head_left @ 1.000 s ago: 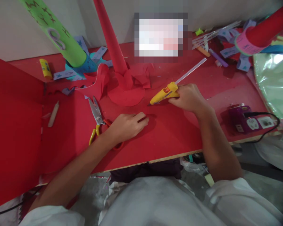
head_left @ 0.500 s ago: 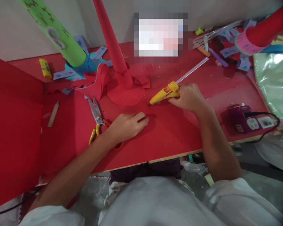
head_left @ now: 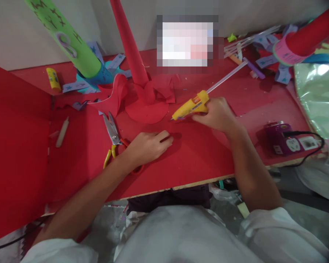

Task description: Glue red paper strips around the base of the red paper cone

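My right hand (head_left: 218, 113) is closed around the handle of a yellow hot glue gun (head_left: 190, 106). A long clear glue stick (head_left: 227, 76) sticks out of its back end, and its nozzle points left and down, just above the red tabletop. Low over the table, my left hand (head_left: 152, 146) has its fingers curled together; whatever they may hold is hidden. Scissors (head_left: 113, 135) with red and yellow handles lie partly under my left wrist, blades spread. Beyond my hands stands a red paper cone (head_left: 135, 62) on a round red paper base (head_left: 146, 111).
Left of the cone rises a green paper tube (head_left: 79, 51) near a yellow glue tube (head_left: 53, 80). A purple box with a black cable (head_left: 282, 137) sits by the right edge. Further back are a red tube with a pink band (head_left: 289, 49) and a purple marker (head_left: 253, 68). A red panel (head_left: 16, 146) borders the left.
My right hand has tilted the glue gun slightly, its nozzle shifting a little left and up. My left hand stays in place.
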A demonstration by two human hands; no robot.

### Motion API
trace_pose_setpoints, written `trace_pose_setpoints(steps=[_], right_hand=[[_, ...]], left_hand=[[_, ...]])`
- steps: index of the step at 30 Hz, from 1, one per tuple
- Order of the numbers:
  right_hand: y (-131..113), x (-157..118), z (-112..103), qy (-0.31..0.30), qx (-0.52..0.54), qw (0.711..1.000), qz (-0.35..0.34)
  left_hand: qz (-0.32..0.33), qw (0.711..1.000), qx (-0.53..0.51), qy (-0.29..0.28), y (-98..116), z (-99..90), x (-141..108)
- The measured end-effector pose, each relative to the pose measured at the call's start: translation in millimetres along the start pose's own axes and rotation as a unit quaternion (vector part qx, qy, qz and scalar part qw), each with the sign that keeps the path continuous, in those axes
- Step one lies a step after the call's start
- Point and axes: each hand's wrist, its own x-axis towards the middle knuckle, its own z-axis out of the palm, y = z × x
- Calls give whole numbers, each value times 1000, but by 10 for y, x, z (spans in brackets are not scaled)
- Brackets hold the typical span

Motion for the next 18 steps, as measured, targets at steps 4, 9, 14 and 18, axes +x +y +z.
trace_pose_setpoints(steps=[4, 9, 14, 18], right_hand=[[-25, -2, 3, -7, 3, 1000, -9], [-19, -9, 3, -4, -7, 1000, -6], [26, 5, 62, 3, 3, 1000, -14], [65, 9, 52, 52, 70, 996, 8]], left_hand=[[-3, 1000, 1, -2, 0, 3, 4], [5, 1000, 5, 14, -6, 6, 6], [3, 1000, 3, 14, -9, 16, 2], [1, 1000, 1, 21, -6, 16, 4]])
